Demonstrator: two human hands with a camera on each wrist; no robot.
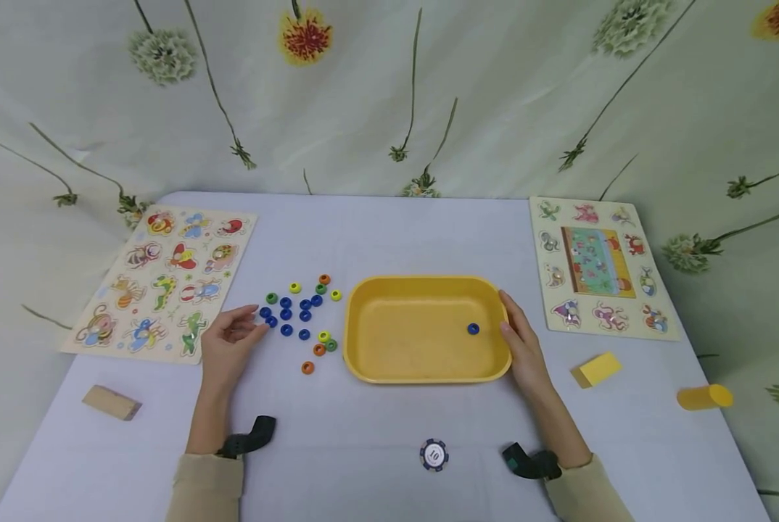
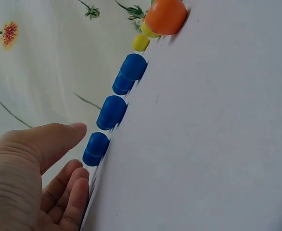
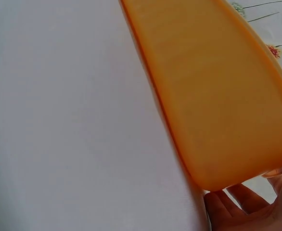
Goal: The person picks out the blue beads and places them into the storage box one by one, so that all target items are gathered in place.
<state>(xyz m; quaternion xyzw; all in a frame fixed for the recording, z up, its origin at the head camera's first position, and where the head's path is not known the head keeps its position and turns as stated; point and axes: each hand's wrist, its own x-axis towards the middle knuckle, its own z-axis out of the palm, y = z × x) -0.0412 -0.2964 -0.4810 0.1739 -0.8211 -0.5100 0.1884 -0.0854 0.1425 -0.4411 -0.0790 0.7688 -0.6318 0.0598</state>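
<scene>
Small round beads with centre holes lie loose left of the yellow tray (image 1: pixel 389 330): several blue beads (image 1: pixel 286 314), with green, yellow and orange beads (image 1: pixel 307 367) around them. My left hand (image 1: pixel 229 344) is at the left edge of this group, thumb and fingers apart. In the left wrist view a blue bead (image 2: pixel 96 149) sits just beyond those fingertips, with nothing between them. One blue bead (image 1: pixel 473 328) lies inside the tray, toward its right end. At that end my right hand (image 1: pixel 525 344) holds the tray, thumb at the rim and fingers along the outside.
Picture puzzle boards lie at the left (image 1: pixel 161 283) and right (image 1: pixel 601 268). A wooden block (image 1: pixel 111 402) is at the left; a yellow block (image 1: pixel 596 370) and a yellow cylinder (image 1: pixel 704 397) are at the right. A poker chip (image 1: pixel 434 455) lies near the front.
</scene>
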